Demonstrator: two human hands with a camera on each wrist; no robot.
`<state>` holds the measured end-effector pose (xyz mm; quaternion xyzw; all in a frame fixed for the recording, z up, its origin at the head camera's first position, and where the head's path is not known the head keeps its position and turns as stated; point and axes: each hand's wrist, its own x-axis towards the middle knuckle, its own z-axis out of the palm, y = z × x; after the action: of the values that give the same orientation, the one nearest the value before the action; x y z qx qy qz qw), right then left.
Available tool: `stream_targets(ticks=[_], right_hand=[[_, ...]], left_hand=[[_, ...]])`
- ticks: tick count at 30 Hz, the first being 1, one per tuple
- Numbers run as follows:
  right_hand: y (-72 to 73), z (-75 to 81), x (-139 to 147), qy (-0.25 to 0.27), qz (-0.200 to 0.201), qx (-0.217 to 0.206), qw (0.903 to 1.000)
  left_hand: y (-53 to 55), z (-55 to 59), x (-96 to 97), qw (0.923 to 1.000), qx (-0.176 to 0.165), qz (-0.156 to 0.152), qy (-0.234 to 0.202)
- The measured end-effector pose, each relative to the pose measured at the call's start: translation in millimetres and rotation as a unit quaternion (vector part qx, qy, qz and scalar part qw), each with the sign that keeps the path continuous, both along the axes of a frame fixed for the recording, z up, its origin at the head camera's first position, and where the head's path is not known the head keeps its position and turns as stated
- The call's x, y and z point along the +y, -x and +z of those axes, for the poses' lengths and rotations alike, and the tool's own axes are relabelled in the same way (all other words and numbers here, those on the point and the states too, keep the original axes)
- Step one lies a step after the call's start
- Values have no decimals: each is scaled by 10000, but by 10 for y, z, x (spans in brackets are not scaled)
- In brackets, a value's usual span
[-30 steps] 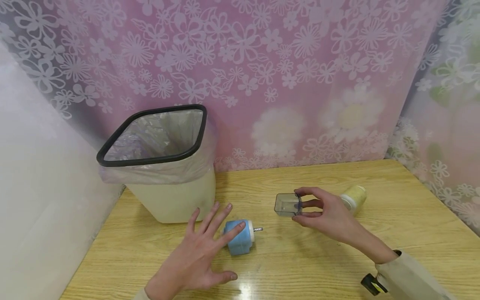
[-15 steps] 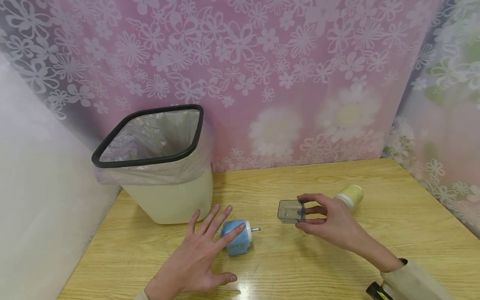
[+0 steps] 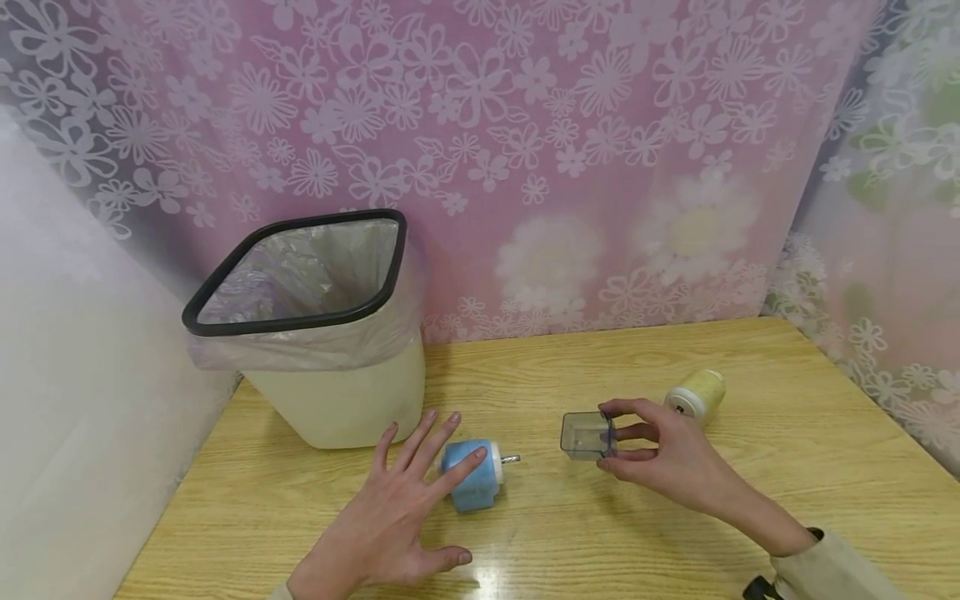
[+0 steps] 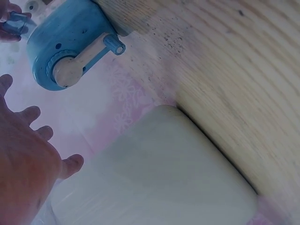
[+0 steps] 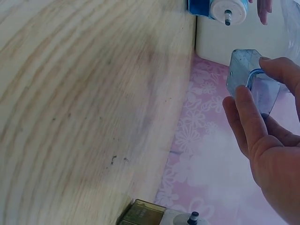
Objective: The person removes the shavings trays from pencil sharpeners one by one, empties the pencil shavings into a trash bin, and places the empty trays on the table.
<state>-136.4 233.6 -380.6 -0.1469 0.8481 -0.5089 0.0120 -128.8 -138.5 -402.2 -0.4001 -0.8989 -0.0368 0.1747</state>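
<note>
In the head view my left hand (image 3: 401,500) has its fingers spread, the index finger overlapping a blue pencil sharpener (image 3: 468,498) that lies on the table. A short metal shaft points right from the sharpener's white end. Its crank handle (image 4: 89,54) shows in the left wrist view, where the fingertips appear apart from the blue body. Right of the sharpener, my right hand (image 3: 678,458) pinches a clear plastic shavings box (image 3: 583,440) by its right end between thumb and fingers. From the right wrist, the box (image 5: 243,75) looks see-through, with no shavings visible inside.
A pale trash bin (image 3: 352,408) with a black rim and plastic liner stands at the back left of the wooden table (image 3: 570,550). Behind my right hand lies a yellow object with a white end (image 3: 703,392). A pink flowered cloth (image 3: 465,125) hangs along the back.
My right hand has drawn the shavings box toward me and slightly right. My left hand and the sharpener hold nearly the same place.
</note>
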Motion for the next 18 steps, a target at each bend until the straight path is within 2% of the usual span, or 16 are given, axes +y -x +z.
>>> stream_targets(ticks=[8,18], right_hand=[[18,-102,-49,105,229,-220,9994],[101,-215,-150,-42,859,-239,9960]], left_hand=[[-10,-22,-54,9997,34,230,13],[-49,-59,-215,9987,-100,493,-31]])
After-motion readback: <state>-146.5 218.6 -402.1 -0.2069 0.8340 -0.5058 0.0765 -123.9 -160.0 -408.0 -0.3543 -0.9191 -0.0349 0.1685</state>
